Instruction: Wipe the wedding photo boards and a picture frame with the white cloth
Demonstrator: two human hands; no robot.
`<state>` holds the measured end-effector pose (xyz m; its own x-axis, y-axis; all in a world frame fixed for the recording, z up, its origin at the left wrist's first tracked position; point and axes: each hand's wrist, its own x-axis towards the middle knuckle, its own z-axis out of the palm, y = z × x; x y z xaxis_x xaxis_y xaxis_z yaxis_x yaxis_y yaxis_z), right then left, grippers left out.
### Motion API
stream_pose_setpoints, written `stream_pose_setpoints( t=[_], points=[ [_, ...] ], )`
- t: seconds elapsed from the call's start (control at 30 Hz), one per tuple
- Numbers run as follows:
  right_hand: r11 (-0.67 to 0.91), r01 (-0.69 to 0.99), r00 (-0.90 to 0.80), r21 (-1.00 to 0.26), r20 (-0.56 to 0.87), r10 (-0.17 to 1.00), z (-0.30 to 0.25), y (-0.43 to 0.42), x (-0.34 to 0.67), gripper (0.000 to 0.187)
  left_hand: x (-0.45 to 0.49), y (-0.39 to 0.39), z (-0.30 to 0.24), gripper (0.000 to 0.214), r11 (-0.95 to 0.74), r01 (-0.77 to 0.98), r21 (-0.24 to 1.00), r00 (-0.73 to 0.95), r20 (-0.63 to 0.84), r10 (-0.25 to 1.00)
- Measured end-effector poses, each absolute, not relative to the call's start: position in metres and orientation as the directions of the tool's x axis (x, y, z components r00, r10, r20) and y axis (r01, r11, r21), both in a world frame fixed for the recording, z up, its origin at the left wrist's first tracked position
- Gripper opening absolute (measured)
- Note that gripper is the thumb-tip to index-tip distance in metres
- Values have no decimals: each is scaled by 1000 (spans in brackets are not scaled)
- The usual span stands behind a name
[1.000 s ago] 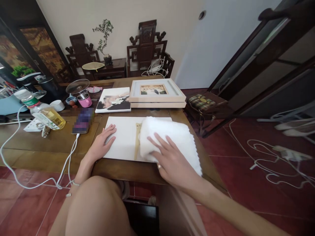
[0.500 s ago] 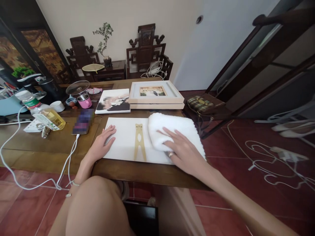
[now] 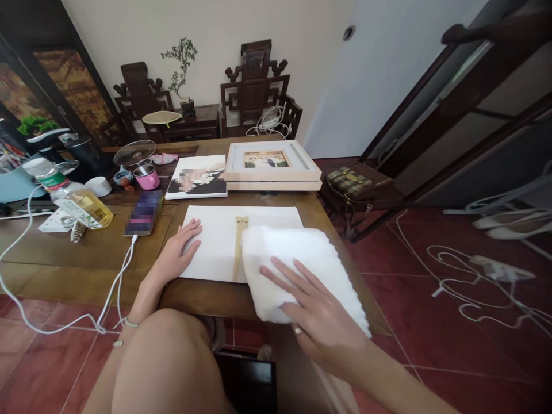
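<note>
A flat white board (image 3: 215, 241) lies near the table's front edge, bearing a gold cat-headed figure (image 3: 240, 225) with long legs. My left hand (image 3: 181, 247) rests at the board's left end, fingers stretched out and holding nothing. Under my right hand (image 3: 313, 305) is a fluffy white cloth (image 3: 293, 244). Those fingers reach forward over the cloth, and at least one is bent into its folds. The cloth covers the board's lower right part and hides one of the figure's legs. Its near edge hangs past the table edge.
Behind the board sit a photo album (image 3: 198, 178) and stacked picture frames (image 3: 269, 172). To the left are a phone (image 3: 144, 213) on a charging cable, a tilted bottle (image 3: 81, 201) and a pink mug (image 3: 147, 177). A plaid bag (image 3: 349, 181) lies at right.
My right hand has drawn the cloth toward me and slightly left, uncovering the board's far right corner and covering part of the gold figure. My left hand has stayed in place.
</note>
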<state>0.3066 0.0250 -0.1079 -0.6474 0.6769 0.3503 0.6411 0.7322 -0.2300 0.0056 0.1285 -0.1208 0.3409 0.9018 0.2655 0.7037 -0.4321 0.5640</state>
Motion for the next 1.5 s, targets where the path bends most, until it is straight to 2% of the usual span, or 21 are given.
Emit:
stream_pose_setpoints(
  t=[0.17,0.5,0.63,0.87,1.0,1.3,1.5],
  points=[
    [705,649,-650,-287,273,710,-103,47,322,38,6,129,-121,40,-426,708,563,333,267,905],
    [607,774,-559,-182,255,789,-109,118,318,35,7,129,-120,39,-413,707,574,322,259,911],
    [621,765,-571,-173,265,777,-105,100,306,37,7,129,-120,39,-414,705,575,324,258,910],
    [697,662,-639,-275,278,717,-102,42,311,38,7,129,-120,39,-413,705,576,320,262,911],
    [711,628,-667,-315,251,701,-103,43,330,40,7,128,-120,40,-410,701,583,319,258,912],
    [557,811,-494,-179,301,816,-119,125,345,37,7,129,-119,40,-414,705,575,325,257,910],
    [613,775,-558,-155,290,778,-109,90,318,36,7,128,-118,40,-408,703,582,321,252,913]
  ],
)
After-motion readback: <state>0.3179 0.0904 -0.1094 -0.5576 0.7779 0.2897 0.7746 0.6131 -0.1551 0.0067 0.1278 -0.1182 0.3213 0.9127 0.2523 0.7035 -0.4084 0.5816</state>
